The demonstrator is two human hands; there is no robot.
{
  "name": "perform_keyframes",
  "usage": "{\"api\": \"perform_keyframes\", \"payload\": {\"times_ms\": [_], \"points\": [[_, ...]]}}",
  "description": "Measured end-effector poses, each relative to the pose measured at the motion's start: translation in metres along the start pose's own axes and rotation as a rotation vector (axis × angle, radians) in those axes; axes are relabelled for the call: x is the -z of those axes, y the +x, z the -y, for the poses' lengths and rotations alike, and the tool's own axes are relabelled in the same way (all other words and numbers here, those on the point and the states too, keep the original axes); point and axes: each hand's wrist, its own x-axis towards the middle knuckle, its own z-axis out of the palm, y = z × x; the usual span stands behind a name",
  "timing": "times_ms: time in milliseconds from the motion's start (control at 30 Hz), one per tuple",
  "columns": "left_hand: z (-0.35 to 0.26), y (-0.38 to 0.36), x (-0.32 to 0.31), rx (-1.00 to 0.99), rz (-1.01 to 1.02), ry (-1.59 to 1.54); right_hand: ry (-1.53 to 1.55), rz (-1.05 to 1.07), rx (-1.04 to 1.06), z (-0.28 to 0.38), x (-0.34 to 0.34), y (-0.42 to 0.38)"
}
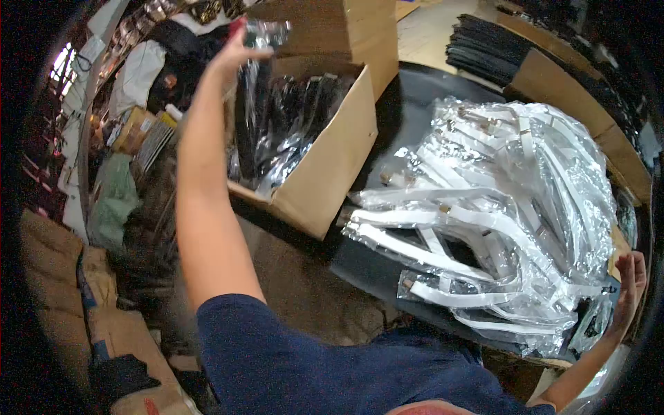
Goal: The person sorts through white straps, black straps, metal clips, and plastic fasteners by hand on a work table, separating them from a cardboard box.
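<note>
My left hand [238,54] is raised at the top left, closed on the end of a clear plastic packet [268,33]. Below it stands an open cardboard box [328,173] holding several dark items in clear wrap [297,117]. At the right edge my right hand [629,273] is beside a large pile of white strips in clear plastic bags [512,200]. Its fingers point up and look slightly apart; no held thing shows in them. The pile lies on a black surface [366,259].
A stack of dark flat pieces [484,48] lies at the top right, near a cardboard panel [567,104]. Brown cartons [52,277] stand at the left. A green plastic bag [116,197] and a small yellowish box [135,131] are left of my arm.
</note>
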Motion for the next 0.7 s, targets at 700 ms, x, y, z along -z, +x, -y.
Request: {"api": "perform_keyframes", "payload": {"times_ms": [700], "points": [[0.010,0.020,-0.028,0.394,0.480,0.038,-0.362,-0.355,-0.126,-0.048,0.015,-0.094]]}}
